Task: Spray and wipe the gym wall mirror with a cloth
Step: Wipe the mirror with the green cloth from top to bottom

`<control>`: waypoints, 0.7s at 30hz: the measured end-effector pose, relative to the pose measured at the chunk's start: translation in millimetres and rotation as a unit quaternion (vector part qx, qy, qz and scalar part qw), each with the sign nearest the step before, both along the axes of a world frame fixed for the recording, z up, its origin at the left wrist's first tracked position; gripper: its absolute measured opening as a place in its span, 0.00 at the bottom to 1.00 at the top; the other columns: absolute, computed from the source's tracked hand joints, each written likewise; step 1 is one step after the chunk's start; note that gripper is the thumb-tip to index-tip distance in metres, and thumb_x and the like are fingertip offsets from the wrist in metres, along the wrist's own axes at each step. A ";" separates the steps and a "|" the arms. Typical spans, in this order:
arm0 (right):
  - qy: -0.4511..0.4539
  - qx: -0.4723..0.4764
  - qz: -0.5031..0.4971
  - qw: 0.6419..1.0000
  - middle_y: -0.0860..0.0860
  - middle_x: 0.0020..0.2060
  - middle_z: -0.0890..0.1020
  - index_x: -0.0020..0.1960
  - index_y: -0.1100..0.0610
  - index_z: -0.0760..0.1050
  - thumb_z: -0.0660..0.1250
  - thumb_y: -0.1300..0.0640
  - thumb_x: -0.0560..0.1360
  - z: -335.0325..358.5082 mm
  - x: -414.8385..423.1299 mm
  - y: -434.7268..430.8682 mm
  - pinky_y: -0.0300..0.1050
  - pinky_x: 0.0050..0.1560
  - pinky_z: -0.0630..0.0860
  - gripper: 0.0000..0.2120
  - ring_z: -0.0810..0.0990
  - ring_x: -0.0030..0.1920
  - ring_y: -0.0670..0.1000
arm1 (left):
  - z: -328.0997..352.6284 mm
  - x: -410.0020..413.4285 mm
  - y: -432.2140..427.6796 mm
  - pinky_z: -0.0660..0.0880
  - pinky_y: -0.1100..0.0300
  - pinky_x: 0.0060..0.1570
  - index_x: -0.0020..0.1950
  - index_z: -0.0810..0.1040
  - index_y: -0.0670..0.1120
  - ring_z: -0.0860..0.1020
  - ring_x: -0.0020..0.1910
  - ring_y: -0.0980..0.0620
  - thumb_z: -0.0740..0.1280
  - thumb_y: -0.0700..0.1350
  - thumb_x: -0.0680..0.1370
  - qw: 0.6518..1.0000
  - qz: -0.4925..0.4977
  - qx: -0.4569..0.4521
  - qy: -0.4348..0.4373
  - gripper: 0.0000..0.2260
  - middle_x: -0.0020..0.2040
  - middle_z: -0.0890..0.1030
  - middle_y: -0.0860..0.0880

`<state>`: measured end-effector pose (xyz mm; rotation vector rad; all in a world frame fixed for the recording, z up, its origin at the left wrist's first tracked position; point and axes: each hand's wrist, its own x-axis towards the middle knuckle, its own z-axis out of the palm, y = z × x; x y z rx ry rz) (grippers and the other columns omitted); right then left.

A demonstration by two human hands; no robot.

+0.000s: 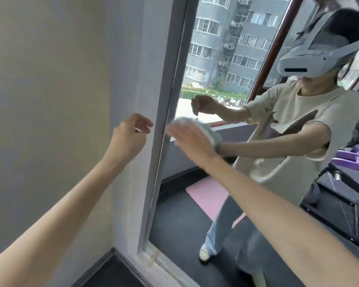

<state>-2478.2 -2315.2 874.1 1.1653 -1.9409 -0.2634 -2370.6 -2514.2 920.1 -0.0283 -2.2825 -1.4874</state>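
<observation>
The wall mirror (pixel 180 206) stands in a grey frame (pixel 164 154) and reflects me wearing a headset. My right hand (pixel 187 139) lies flat with straight fingers and presses a pale cloth (pixel 208 129) against the glass near the mirror's left edge. The hand and cloth are motion-blurred. My left hand (pixel 131 135) is raised in front of the wall just left of the frame, its fingers loosely curled around nothing. No spray bottle is in view.
A plain grey wall (pixel 50 79) fills the left side. Dark floor (pixel 112 274) meets the wall and the mirror's bottom edge. The reflection shows a window with buildings outside, a pink mat (pixel 207 195) and purple gym equipment (pixel 352 156).
</observation>
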 end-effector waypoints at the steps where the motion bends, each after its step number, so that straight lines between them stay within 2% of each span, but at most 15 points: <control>1: -0.008 -0.086 -0.024 0.996 0.57 0.62 0.74 0.65 0.62 0.70 0.60 0.65 0.72 43.9 -9.4 -19.1 0.55 0.68 0.66 0.21 0.73 0.63 0.58 | 3.2 -0.2 -5.1 0.69 0.61 0.35 0.48 0.76 0.48 0.74 0.41 0.50 0.55 0.29 0.70 1.000 0.005 0.002 0.007 0.19 0.41 0.77 0.55; 3: 0.053 -0.194 -0.119 0.972 0.56 0.61 0.77 0.62 0.61 0.74 0.55 0.67 0.72 106.7 -22.4 -35.8 0.58 0.70 0.64 0.21 0.75 0.62 0.59 | 7.3 -1.7 -8.9 0.68 0.62 0.34 0.48 0.76 0.48 0.74 0.40 0.50 0.55 0.29 0.70 1.000 0.004 0.003 0.026 0.18 0.41 0.77 0.56; 5: 0.072 -0.219 -0.163 0.959 0.55 0.59 0.79 0.58 0.61 0.78 0.59 0.68 0.72 101.9 -23.2 -41.1 0.56 0.72 0.58 0.18 0.76 0.62 0.57 | 9.4 -2.0 -8.0 0.69 0.63 0.35 0.48 0.76 0.48 0.74 0.40 0.51 0.55 0.29 0.70 0.999 0.001 -0.006 0.032 0.18 0.40 0.77 0.56; 7: 0.008 -0.108 -0.184 0.977 0.55 0.58 0.80 0.58 0.60 0.78 0.63 0.68 0.72 49.7 -15.8 -42.6 0.52 0.72 0.57 0.16 0.77 0.61 0.56 | 9.3 -2.2 -6.9 0.70 0.60 0.37 0.47 0.76 0.49 0.74 0.40 0.50 0.55 0.29 0.70 0.999 -0.005 0.000 0.032 0.18 0.41 0.78 0.56; 8: -0.036 -0.017 -0.219 0.975 0.52 0.55 0.81 0.58 0.57 0.79 0.63 0.66 0.74 7.4 -8.6 -41.8 0.49 0.71 0.63 0.15 0.78 0.58 0.53 | 8.3 -2.2 -5.8 0.71 0.59 0.39 0.46 0.76 0.50 0.74 0.40 0.50 0.55 0.29 0.70 0.999 -0.011 0.002 0.032 0.19 0.41 0.78 0.56; 9: -0.099 0.021 -0.261 0.960 0.45 0.52 0.82 0.56 0.50 0.80 0.62 0.61 0.77 -39.3 1.5 -36.9 0.42 0.66 0.69 0.13 0.80 0.54 0.47 | 7.6 -1.7 -4.4 0.71 0.58 0.40 0.46 0.76 0.50 0.74 0.40 0.49 0.55 0.29 0.69 0.999 -0.018 0.002 0.032 0.19 0.41 0.78 0.55; 10: -0.168 0.016 -0.278 0.945 0.39 0.48 0.83 0.53 0.44 0.81 0.61 0.55 0.78 -78.0 12.7 -28.4 0.35 0.61 0.71 0.12 0.80 0.51 0.40 | 7.1 -0.1 -2.0 0.71 0.58 0.42 0.46 0.76 0.50 0.74 0.40 0.49 0.55 0.29 0.69 0.999 -0.026 -0.001 0.032 0.19 0.41 0.78 0.55; 11: -0.219 0.021 -0.253 0.942 0.36 0.46 0.82 0.50 0.40 0.81 0.61 0.54 0.76 -110.4 21.3 -15.5 0.32 0.59 0.71 0.13 0.79 0.50 0.36 | 7.6 3.4 1.9 0.71 0.58 0.42 0.46 0.75 0.50 0.74 0.40 0.50 0.55 0.29 0.70 0.999 -0.037 -0.008 0.029 0.19 0.41 0.78 0.55; 13: -0.285 0.087 -0.259 0.919 0.39 0.46 0.83 0.46 0.44 0.84 0.66 0.52 0.69 -133.5 36.6 0.1 0.36 0.59 0.73 0.10 0.81 0.50 0.40 | 11.4 9.3 11.9 0.71 0.62 0.39 0.46 0.75 0.49 0.73 0.38 0.53 0.55 0.29 0.71 0.998 -0.060 -0.023 0.020 0.18 0.41 0.77 0.55; 14: -0.276 0.134 -0.294 0.905 0.42 0.46 0.84 0.46 0.48 0.85 0.69 0.53 0.68 -129.2 47.8 4.5 0.40 0.60 0.73 0.09 0.81 0.50 0.44 | 14.3 11.8 18.6 0.69 0.65 0.37 0.47 0.76 0.49 0.73 0.38 0.55 0.55 0.29 0.71 0.997 -0.071 -0.026 0.015 0.18 0.41 0.77 0.55; 15: -0.248 0.152 -0.301 0.908 0.47 0.46 0.84 0.46 0.53 0.84 0.70 0.55 0.69 -118.0 53.8 10.1 0.45 0.60 0.73 0.07 0.80 0.51 0.49 | 19.0 14.3 27.1 0.69 0.67 0.36 0.48 0.76 0.48 0.73 0.38 0.57 0.55 0.29 0.72 0.996 -0.085 -0.028 0.012 0.17 0.42 0.76 0.55; 17: -0.214 0.046 -0.217 0.951 0.56 0.45 0.82 0.45 0.61 0.82 0.69 0.67 0.70 -84.2 65.8 25.5 0.54 0.55 0.73 0.06 0.78 0.49 0.58 | 31.5 19.0 55.7 0.70 0.69 0.38 0.49 0.77 0.47 0.73 0.40 0.59 0.56 0.28 0.72 0.991 -0.130 -0.037 0.012 0.17 0.41 0.76 0.56; 18: -0.214 -0.028 -0.190 0.958 0.55 0.44 0.82 0.45 0.61 0.81 0.69 0.71 0.66 -63.4 73.1 28.7 0.52 0.52 0.75 0.10 0.78 0.47 0.59 | 37.3 20.3 70.1 0.70 0.69 0.38 0.48 0.77 0.47 0.73 0.41 0.59 0.56 0.28 0.72 0.988 -0.148 -0.043 0.018 0.17 0.41 0.76 0.56; 19: -0.206 -0.105 -0.173 0.957 0.53 0.44 0.82 0.45 0.58 0.82 0.68 0.70 0.63 -40.9 83.5 35.5 0.49 0.50 0.76 0.13 0.79 0.46 0.58 | 43.9 23.0 87.0 0.70 0.69 0.38 0.48 0.78 0.47 0.73 0.41 0.58 0.56 0.28 0.71 0.985 -0.165 -0.049 0.027 0.18 0.42 0.77 0.55; 21: -0.136 -0.195 -0.177 0.955 0.50 0.45 0.83 0.47 0.55 0.81 0.67 0.68 0.61 1.5 116.9 69.6 0.47 0.51 0.73 0.17 0.80 0.47 0.56 | 56.1 31.2 131.3 0.68 0.71 0.36 0.47 0.78 0.46 0.73 0.41 0.56 0.56 0.29 0.70 0.975 -0.209 -0.057 0.046 0.18 0.43 0.78 0.53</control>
